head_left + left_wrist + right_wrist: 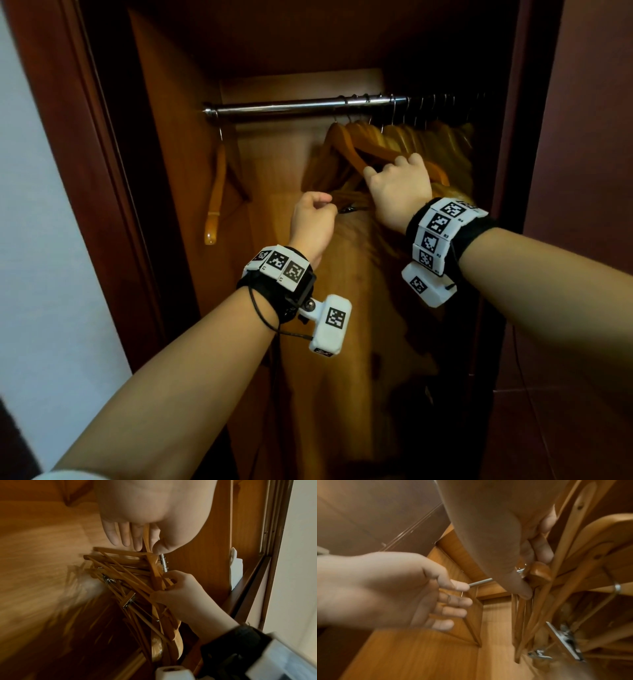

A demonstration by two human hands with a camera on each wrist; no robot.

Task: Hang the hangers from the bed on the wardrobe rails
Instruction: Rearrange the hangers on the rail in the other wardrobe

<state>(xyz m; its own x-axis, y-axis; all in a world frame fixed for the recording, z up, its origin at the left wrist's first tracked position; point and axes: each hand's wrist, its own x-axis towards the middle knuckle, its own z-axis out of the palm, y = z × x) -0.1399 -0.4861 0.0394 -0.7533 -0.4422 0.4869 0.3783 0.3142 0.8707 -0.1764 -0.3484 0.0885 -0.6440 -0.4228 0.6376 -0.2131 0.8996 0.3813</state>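
Inside the open wardrobe (pixel 164 171), the right hand (pixel 399 192) is curled over the sloping arm of a wooden hanger (pixel 373 150), which is gripped from above. The left hand (pixel 313 222) is closed just beside it; something dark and thin seems to be pinched there, but this is blurred. Many hangers (pixel 428 137) are crowded on the right part of the metal rail (pixel 291 107). One single hanger (pixel 215 195) is hung apart at the left end.

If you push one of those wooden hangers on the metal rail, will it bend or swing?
Probably swing, not bend: each wooden hanger looks thick and stiff, hanging from the metal rail by one thin hook. It would likely slide along the smooth rail and knock its close-packed neighbours. The right hand grips one.
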